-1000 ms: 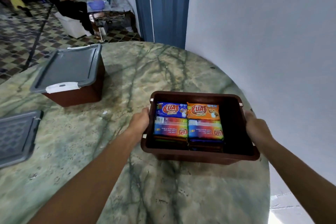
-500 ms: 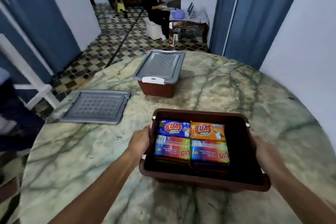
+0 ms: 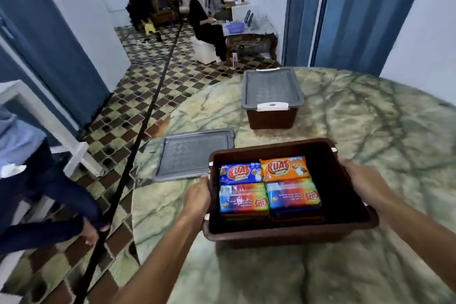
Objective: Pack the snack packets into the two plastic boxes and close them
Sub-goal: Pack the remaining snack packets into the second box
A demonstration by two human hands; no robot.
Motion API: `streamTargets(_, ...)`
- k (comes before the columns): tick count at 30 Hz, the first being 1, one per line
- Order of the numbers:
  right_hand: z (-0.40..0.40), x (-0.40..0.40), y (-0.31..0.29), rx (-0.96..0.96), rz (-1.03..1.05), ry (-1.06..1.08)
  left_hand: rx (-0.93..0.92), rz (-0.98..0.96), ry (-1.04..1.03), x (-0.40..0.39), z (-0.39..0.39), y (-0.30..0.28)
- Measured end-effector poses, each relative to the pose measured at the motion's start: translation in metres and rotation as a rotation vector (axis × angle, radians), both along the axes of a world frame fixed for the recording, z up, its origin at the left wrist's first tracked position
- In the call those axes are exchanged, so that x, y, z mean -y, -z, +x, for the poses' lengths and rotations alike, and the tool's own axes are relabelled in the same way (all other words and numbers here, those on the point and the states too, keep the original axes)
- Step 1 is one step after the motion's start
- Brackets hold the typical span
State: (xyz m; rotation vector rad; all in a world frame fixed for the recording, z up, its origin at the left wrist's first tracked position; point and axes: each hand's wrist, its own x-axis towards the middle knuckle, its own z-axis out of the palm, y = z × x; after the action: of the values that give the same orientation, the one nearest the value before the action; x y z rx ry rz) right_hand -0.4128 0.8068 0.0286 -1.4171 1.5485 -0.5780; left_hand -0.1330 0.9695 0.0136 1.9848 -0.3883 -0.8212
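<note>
Gripping open box [image 3: 291, 232] both-handed

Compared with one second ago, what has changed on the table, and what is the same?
Mostly the view swung left, bringing the loose grey lid fully into sight. The open box now sits nearer that lid. Unchanged: the left hand and right hand grip its sides, the snack packets lie inside, the closed box stands behind.
</note>
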Motion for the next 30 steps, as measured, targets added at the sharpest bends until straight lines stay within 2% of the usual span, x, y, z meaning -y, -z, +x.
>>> streamTargets(4, 0.047, -0.036, -0.004, -0.109, -0.025, 0.024, -0.037, 0.032, 0.061, -0.022, 0.054, 0.0)
streamTargets(8, 0.062, -0.052, 0.002, -0.083, 0.005, 0.165, -0.01, 0.02, 0.13, -0.014, 0.073, -0.019)
streamTargets(13, 0.063, -0.062, -0.003, 0.004, -0.021, 0.187, 0.047, -0.019, 0.218, 0.003, 0.082, -0.014)
streamTargets(17, 0.067, -0.072, -0.009, 0.067, -0.04, 0.249, 0.004, -0.006, 0.243, 0.025, 0.097, -0.012)
streamTargets(22, 0.089, -0.084, 0.006, -0.037, -0.071, 0.424, -0.028, 0.009, 0.405, 0.069, 0.126, 0.003)
streamTargets(27, 0.131, -0.112, 0.01, 0.04, -0.055, 0.609, -0.017, 0.015, 0.66, 0.119, 0.161, 0.012)
streamTargets(30, 0.151, -0.121, 0.019, 0.088, -0.081, 0.736, -0.054, 0.051, 0.725, 0.149, 0.174, 0.012)
